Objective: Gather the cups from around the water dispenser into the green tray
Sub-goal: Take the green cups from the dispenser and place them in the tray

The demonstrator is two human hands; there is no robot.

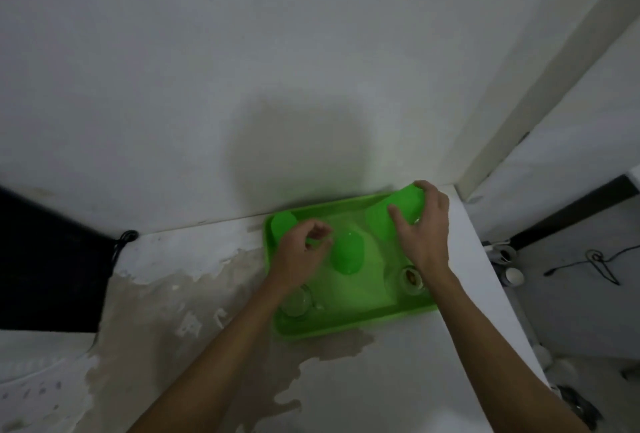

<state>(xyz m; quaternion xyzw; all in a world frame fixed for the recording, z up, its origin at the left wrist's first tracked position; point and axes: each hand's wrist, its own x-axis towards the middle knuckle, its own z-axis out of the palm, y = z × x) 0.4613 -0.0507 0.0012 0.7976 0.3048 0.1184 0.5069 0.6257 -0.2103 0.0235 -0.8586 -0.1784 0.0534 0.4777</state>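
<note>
The green tray (349, 323) sits right of centre in the frame on a white counter (398, 380), its far edge against the wall (242, 69). It is a bright, shallow rectangular tray with a raised rim. Several cups lie inside it. A green cup (347, 252) rests in the middle of the tray, mouth toward the far side. Another green cup (283, 224) stands in the tray's upper-left corner. At the upper-right corner the right hand (424, 235) has its grip clamped on a third green cup (398, 208), thumb on the near side and fingers curled over the far rim; the cup looks tilted. The left hand (299, 252) hovers over the left part of the tray with fingers loosely curled and apart, holding nothing that can be made out. Below it, in the lower-left corner of the tray, a clear glass cup (296, 301) is partly hidden by the wrist. A second clear glass cup (411, 278) stands near the lower-right corner, beside the right wrist, with something dark inside. The counter's surface is peeled and stained brown to the left of the tray and below it. The picture is dim and somewhat blurred.
</note>
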